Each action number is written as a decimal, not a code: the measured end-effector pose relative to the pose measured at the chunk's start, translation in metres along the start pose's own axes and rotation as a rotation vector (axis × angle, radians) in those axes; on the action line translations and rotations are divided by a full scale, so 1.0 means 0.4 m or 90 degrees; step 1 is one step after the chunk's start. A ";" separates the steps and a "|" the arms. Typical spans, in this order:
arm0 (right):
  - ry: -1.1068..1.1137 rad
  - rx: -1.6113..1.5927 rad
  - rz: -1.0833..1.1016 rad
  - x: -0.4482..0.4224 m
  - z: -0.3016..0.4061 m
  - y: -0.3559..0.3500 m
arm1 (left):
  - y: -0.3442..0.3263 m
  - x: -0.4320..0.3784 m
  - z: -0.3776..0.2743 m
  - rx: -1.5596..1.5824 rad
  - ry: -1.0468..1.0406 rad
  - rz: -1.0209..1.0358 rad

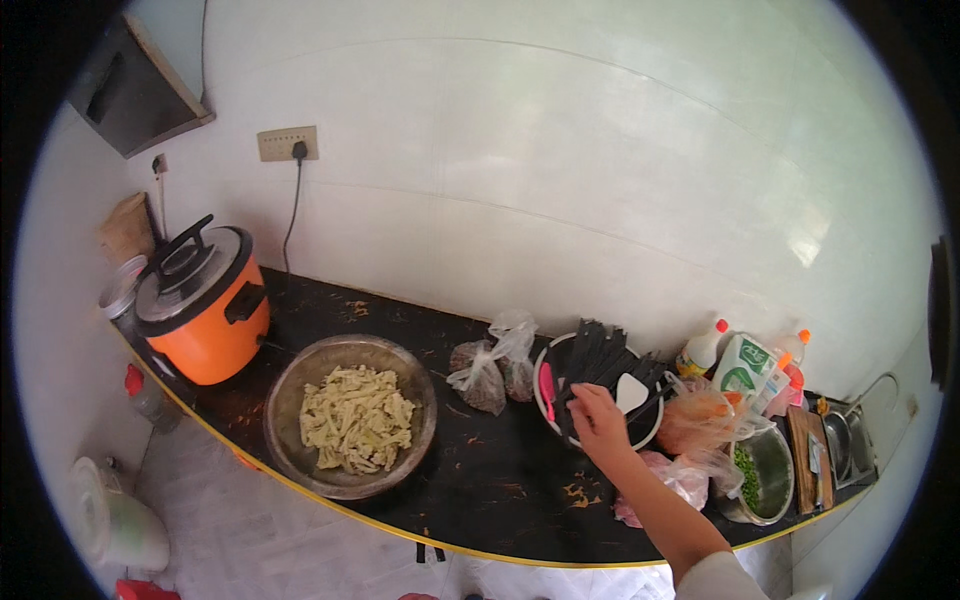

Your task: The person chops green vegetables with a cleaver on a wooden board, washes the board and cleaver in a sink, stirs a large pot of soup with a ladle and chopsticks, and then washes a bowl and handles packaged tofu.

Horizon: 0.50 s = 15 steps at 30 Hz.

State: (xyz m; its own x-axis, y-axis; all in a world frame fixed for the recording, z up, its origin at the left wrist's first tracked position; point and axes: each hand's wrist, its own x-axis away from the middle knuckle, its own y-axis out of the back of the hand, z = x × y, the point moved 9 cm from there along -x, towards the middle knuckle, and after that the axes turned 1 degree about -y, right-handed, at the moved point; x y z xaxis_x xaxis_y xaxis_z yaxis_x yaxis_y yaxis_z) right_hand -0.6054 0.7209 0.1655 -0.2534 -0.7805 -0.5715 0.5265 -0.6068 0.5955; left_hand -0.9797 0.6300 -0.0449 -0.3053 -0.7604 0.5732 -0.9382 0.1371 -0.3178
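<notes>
My right hand [598, 421] reaches over the near left side of a white-rimmed basin [649, 433] at the back of the counter. Long black strips [596, 352] lie piled in it and stick up past its far rim. Its fingers are bent down at the strips; whether they grip one is hidden. A bright pink object [547, 388] lies left of the fingers, and a white paddle-shaped utensil [631, 393] lies to their right. My left hand is out of view. Left of the basin sit tied clear plastic bags [480, 379] with dark contents.
A steel bowl of cauliflower pieces [358, 420] and an orange rice cooker [217, 330] stand on the left. Right of the basin are plastic bags [697, 420], bottles [702, 349], a pot with chopped greens [780, 476], a knife [816, 457] on a cutting board [802, 442], and a sink [862, 450].
</notes>
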 end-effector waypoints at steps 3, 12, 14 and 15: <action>0.029 -0.241 0.173 0.017 0.314 0.032 | 0.026 -0.013 0.017 -0.008 0.007 -0.022; 0.468 -0.665 0.141 0.104 0.728 0.401 | -0.151 -0.032 0.006 -0.126 0.036 0.129; 0.451 -0.643 0.127 0.134 0.728 0.446 | -0.188 -0.020 0.012 -0.155 0.017 0.168; 0.448 -0.638 0.124 0.147 0.735 0.466 | -0.202 -0.016 0.012 -0.165 0.002 0.182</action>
State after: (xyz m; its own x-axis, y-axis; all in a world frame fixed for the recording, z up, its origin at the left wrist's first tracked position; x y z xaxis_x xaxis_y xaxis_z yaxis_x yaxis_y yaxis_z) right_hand -0.7607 0.5177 0.4087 0.2259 -0.4069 -0.8851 0.9732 0.1340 0.1868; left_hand -0.9014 0.6207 -0.0264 -0.5603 -0.6662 0.4921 -0.8254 0.4989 -0.2643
